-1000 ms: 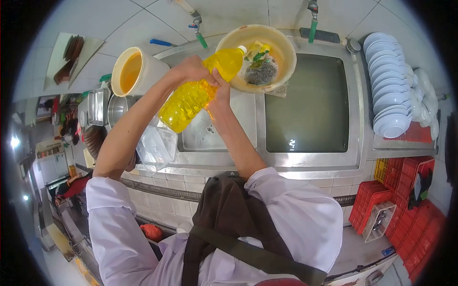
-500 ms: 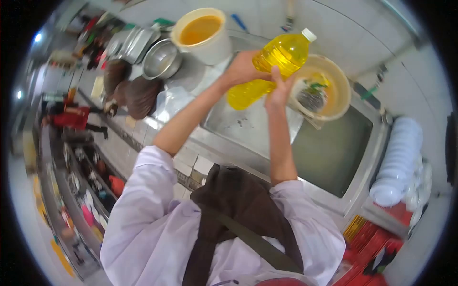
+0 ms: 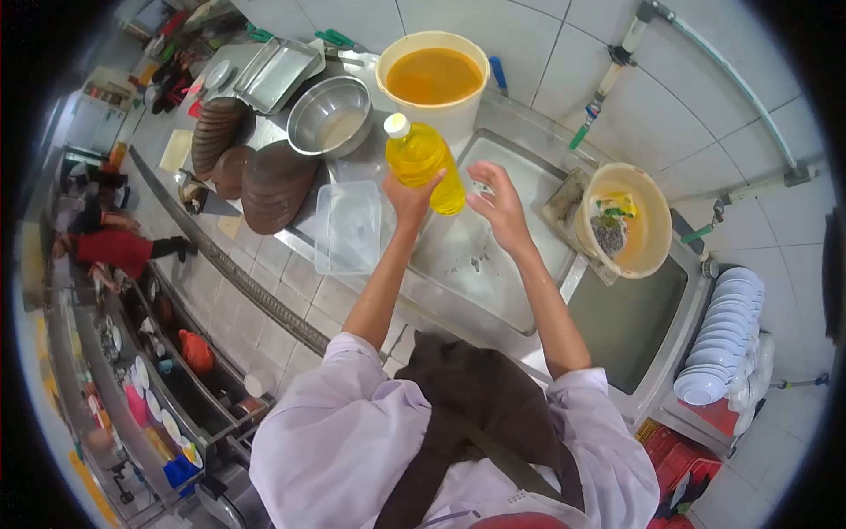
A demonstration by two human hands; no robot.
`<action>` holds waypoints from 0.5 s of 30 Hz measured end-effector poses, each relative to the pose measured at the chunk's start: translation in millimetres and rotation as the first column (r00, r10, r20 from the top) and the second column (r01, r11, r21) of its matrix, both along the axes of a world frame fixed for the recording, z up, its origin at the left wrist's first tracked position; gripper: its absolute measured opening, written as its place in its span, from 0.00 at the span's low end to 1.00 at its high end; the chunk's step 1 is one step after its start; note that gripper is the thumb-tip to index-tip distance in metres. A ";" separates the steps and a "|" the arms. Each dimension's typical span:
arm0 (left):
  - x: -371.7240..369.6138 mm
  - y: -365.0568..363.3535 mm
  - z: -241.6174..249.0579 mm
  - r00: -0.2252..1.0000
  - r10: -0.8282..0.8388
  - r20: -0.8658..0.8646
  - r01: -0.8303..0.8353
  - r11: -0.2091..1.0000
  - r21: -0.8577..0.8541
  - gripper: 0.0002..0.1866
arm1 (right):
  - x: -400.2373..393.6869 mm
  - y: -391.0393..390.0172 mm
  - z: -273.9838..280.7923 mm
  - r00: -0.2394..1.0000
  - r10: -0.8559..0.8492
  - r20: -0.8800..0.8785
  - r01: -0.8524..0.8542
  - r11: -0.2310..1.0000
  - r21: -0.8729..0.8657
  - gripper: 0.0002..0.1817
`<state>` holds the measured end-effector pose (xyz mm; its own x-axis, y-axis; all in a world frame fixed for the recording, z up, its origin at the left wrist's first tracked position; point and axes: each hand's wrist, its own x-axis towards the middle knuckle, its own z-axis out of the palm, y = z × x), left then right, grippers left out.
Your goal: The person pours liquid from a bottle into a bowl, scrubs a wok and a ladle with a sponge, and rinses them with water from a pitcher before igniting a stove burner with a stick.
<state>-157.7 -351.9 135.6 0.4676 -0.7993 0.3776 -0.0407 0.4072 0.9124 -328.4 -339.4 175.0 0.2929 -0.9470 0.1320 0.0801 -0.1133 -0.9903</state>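
A clear bottle of bright yellow liquid [image 3: 432, 167] with a white cap is tilted over the near side of the metal sink area. My left hand [image 3: 409, 197] wraps round its side. Just right of the bottle, my right hand [image 3: 500, 210] has its fingers apart and curved, holding nothing. Beneath both hands is a shallow steel basin [image 3: 493, 291] with dark bits on its bottom. A white bucket of orange liquid [image 3: 432, 79] stands behind the bottle. To the left of my left hand lies a clear plastic container [image 3: 347, 227].
A cream bucket [image 3: 627, 220] holding scourers stands by a water-filled sink [image 3: 621, 300] on the right. Stacked white bowls [image 3: 724, 331] are beyond it. On the left are a steel bowl [image 3: 330, 115], metal trays [image 3: 278, 75] and brown stacked items [image 3: 278, 185]. A person in red [image 3: 115, 251] is farther off.
The bottle has moved left and turned more upright. My right hand has come off it, while my left hand keeps hold. The view has shifted too.
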 end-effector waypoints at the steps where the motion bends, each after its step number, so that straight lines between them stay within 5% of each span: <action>1: 14.1 -6.8 -10.0 0.992 0.075 0.103 -0.076 0.997 0.002 0.27 | -2.0 1.4 -0.9 0.998 -0.028 -0.061 0.029 0.999 0.015 0.29; 5: 51.8 -26.6 -50.3 0.912 0.272 0.306 -0.281 0.960 -0.014 0.29 | -76.8 2.6 25.6 0.910 -0.372 -0.184 0.360 0.928 -0.096 0.21; 7: 62.1 -33.2 -66.9 0.868 0.324 0.375 -0.342 0.939 -0.020 0.29 | -150.5 -12.2 12.3 0.728 -0.627 -0.279 0.512 0.767 -0.386 0.17; 9: 65.6 -38.1 -79.2 0.842 0.435 0.320 -0.443 0.895 -0.049 0.31 | -213.7 -11.0 17.3 0.608 -0.732 -0.307 0.613 0.679 -0.404 0.17; 12: 74.9 -35.6 -96.0 0.815 0.411 0.408 -0.423 0.904 -0.065 0.39 | -309.0 -8.9 3.5 0.430 -0.801 -0.417 0.714 0.584 -0.387 0.19; 15: 65.4 -31.6 -97.8 0.806 0.350 0.477 -0.351 0.932 -0.090 0.40 | -377.1 -10.5 0.9 0.163 -0.836 -0.524 0.684 0.478 -0.550 0.26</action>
